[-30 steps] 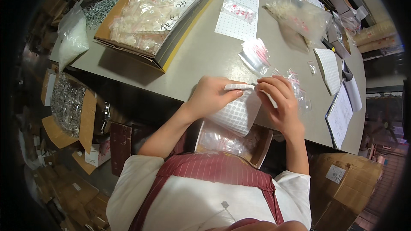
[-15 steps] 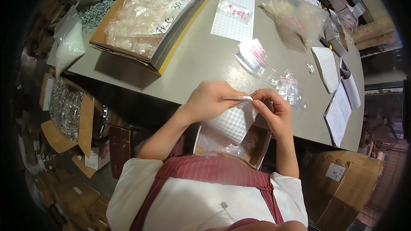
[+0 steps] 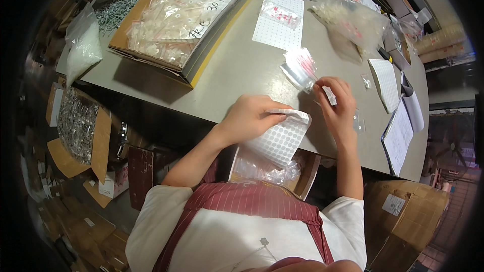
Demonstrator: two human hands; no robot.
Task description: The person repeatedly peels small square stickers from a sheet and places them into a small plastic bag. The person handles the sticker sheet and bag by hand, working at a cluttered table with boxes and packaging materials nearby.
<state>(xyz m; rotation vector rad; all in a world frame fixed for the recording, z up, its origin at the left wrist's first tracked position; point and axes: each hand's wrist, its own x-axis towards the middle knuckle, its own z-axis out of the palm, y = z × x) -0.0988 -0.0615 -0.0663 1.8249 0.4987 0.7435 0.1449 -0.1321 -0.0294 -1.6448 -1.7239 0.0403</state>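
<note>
My left hand (image 3: 254, 116) pinches a sheet of round grey stickers (image 3: 282, 143) by its top edge, thumb against bent fingers. The sheet hangs over the table's front edge, its upper border curled over. To the right, my right hand (image 3: 339, 103) is bent into a pinch beside a fanned stack of small clear zip bags (image 3: 298, 68). Whatever lies between its fingertips is too small to tell. Loose small bags with a tiny round piece inside (image 3: 359, 122) lie partly hidden behind that hand. Below the sheet, an open box (image 3: 307, 181) holds clear plastic bags.
A large carton (image 3: 189, 73) full of small filled bags stands at the table's left. Behind are a dotted sheet (image 3: 275, 35) and a big clear bag of pale parts (image 3: 348, 20). A clipboard (image 3: 398, 136) lies at right. A carton of metal parts (image 3: 78, 126) sits lower left.
My right hand has left the sticker sheet and moved up and right to the zip bags. The left hand keeps the sheet, whose upper edge now shows more.
</note>
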